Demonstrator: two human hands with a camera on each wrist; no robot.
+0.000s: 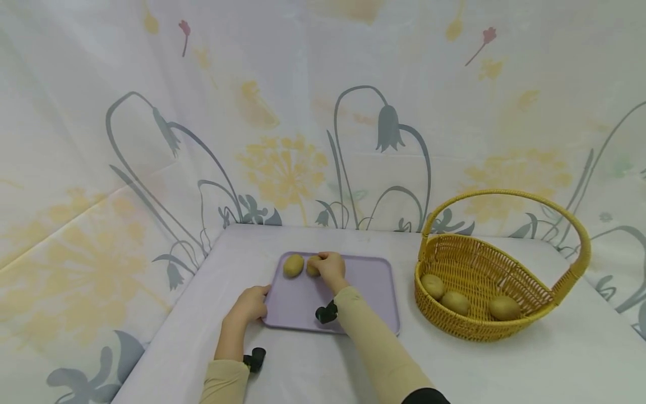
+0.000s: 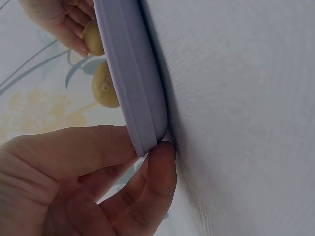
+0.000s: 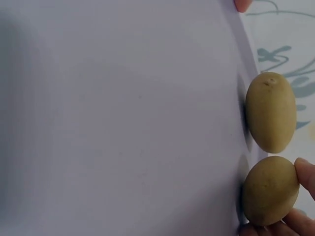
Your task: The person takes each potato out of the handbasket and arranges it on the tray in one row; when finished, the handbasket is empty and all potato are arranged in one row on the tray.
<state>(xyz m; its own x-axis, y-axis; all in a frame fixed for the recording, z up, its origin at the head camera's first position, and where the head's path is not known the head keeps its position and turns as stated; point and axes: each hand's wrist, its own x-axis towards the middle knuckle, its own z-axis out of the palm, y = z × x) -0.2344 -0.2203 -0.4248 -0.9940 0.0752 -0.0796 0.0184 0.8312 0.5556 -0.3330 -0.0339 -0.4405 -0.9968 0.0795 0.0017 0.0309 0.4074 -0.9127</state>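
Tray (image 1: 367,289): lilac, gripped by left hand (image 1: 251,304) at nine o'clock.
Potato (image 3: 270,189): yellow-brown oval, pinched by right hand (image 1: 332,270), tray's eleven o'clock.

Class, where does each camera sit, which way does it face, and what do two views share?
Worn on head, facing forward and down at the tray; left hand, right hand, sleeves show.
On left wrist, facing along the tray's side; both hands show.
On right wrist, facing across the tray; both hands' fingers show.
Both wrist views share two potatoes.
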